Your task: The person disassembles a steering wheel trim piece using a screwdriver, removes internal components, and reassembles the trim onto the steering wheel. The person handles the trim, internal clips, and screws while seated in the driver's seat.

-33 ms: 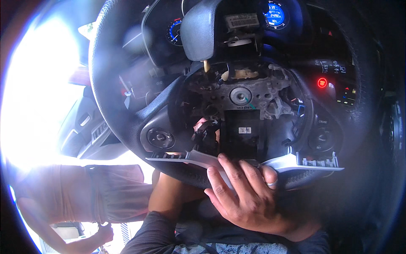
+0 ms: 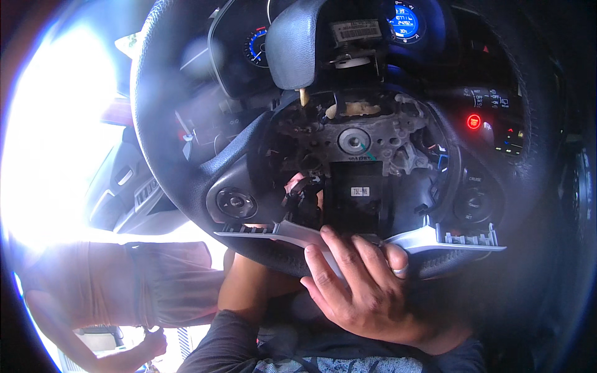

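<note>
Before me is a black steering wheel [image 2: 177,180] with its metal hub plate [image 2: 354,142] bared. The padded centre cover [image 2: 292,46], an airbag module by its look, sits tipped up above the hub. A silver trim piece [image 2: 429,239] spans the lower spokes, its clip-edged ends standing off the wheel. My right hand [image 2: 367,289] grips the middle of this trim, fingers bent over it, with a ring on one finger. My left forearm [image 2: 249,283] runs up behind the wheel's lower rim. Through the hub opening a bit of my left hand [image 2: 294,182] shows; most of its fingers are hidden.
Button pads [image 2: 236,202] sit on both spokes. Behind the wheel is a lit instrument cluster [image 2: 404,23]; a red glowing button [image 2: 474,121] is on the dash. To the left stands an open car door [image 2: 134,183], with another person [image 2: 112,286] beside it in bright light.
</note>
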`<state>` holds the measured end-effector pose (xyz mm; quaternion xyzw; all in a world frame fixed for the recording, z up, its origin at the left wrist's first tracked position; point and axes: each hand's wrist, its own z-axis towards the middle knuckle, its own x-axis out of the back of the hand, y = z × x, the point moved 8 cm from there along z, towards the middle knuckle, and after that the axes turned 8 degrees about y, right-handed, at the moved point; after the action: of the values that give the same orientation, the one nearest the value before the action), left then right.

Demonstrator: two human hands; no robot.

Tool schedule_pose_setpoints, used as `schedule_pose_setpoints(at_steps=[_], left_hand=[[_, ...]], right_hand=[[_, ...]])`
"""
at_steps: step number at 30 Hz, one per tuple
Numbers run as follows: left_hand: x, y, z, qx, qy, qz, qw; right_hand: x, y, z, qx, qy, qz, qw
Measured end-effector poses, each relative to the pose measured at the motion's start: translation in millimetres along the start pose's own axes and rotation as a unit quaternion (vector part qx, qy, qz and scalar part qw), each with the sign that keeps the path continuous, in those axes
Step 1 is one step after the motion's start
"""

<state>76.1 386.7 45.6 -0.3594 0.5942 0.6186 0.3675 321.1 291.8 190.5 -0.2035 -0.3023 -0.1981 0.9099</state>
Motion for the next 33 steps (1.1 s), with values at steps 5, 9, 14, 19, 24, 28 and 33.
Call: schedule_pose_setpoints(at_steps=[5,9,14,19,24,28,33], left_hand=[[0.4,2.8,0.6,-0.004,-0.002,0.001,1.0],[0.5,3.7,0.9,-0.005,-0.002,0.002,1.0],[0.7,4.2,1.0,-0.004,-0.002,0.002,1.0],[-1.9,5.8,0.2,-0.004,-0.003,0.006,1.0],[-2.4,3.8,-3.6,-0.003,-0.001,0.005,1.0],[-3.8,0.8,-5.2,-0.003,-0.002,0.006,1.0],[-3.6,-4.3,-5.2,-0.002,-0.001,0.0,1.0]], right_hand=[[-3.5,0.4,-3.2,-0.002,0.009,-0.002,1.0],[1.5,0.7,2.7,0.002,0.007,-0.015,1.0],[2.6,1.0,3.0,0.017,0.018,-0.028,0.999],[0.5,0.0,0.6,0.012,0.038,-0.022,0.999],[4.4,-0.2,4.5,0.029,0.038,-0.035,0.998],[0.5,-0.7,2.3,0.024,0.048,-0.035,0.998],[2.1,-1.9,3.1,0.023,0.055,-0.031,0.998]])
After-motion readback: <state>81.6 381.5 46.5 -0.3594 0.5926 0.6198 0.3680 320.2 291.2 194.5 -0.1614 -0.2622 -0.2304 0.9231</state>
